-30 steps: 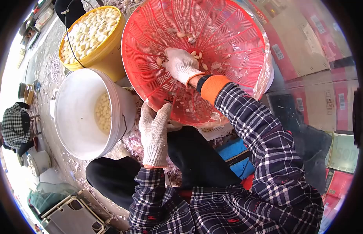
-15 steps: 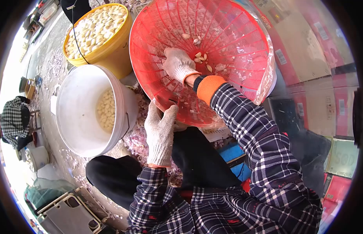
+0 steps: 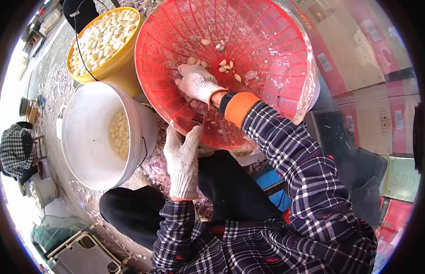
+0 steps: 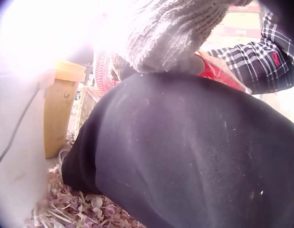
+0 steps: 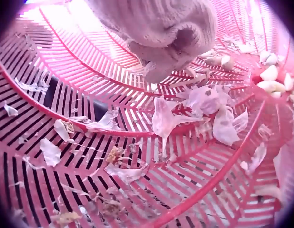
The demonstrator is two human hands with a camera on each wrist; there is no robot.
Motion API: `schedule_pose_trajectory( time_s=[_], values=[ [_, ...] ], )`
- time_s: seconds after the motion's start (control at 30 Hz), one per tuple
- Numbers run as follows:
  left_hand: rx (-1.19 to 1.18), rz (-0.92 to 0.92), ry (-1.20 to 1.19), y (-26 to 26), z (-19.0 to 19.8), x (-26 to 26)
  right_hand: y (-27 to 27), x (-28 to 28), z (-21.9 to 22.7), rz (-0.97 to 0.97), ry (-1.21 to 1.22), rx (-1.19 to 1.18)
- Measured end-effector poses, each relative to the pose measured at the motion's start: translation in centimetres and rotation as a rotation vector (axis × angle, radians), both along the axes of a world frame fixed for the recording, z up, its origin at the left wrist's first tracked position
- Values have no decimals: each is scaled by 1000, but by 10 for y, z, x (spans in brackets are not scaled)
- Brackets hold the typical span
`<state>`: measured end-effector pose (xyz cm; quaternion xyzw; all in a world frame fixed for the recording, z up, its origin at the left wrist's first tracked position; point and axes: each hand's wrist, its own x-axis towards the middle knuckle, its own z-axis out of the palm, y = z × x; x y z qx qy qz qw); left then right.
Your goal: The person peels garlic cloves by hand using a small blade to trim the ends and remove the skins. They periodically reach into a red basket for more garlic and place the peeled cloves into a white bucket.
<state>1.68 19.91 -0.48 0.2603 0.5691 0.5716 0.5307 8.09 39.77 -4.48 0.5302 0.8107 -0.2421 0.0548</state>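
In the head view, a red slatted plastic basket [image 3: 164,34] tilts toward me, holding garlic cloves [image 3: 225,67] and papery skins. My left hand [image 3: 182,160], in a white knit glove, grips its near rim, the thumb apart from the fingers. My gloved right hand [image 3: 197,83] is inside the basket, low against the left wall. A few cloves [image 3: 194,61] lie just beyond its knuckles. The right wrist view shows gloved fingers [image 5: 159,69] bent over the slats, near loose skins [image 5: 204,102]; I cannot tell whether cloves are inside them.
Left of the basket stands a white bucket [image 3: 75,137] with peeled cloves at the bottom. A yellow bucket [image 3: 125,59] heaped with cloves is behind it. Pinkish skins [image 4: 90,209] cover the floor by my knee. Cartons [image 3: 345,59] stack on the right; another person [image 3: 15,146] sits far left.
My right hand has shifted left along the basket wall, away from its centre, uncovering cloves beyond the knuckles. The left hand keeps its grip on the rim.
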Motion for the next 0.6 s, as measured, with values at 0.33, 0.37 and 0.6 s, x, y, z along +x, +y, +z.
schedule_pose_trajectory(
  time_s=[0.33, 0.37, 0.6],
  values=[
    [-42, -12, 9, 1, 9, 1, 9, -8, 10, -213, 131, -205],
    [-47, -15, 13, 0, 10, 2, 5, -5, 14, -303, 287, -423],
    [-28, 7, -34, -2, 6, 3, -14, -3, 12, -116, 259, -154]
  ],
)
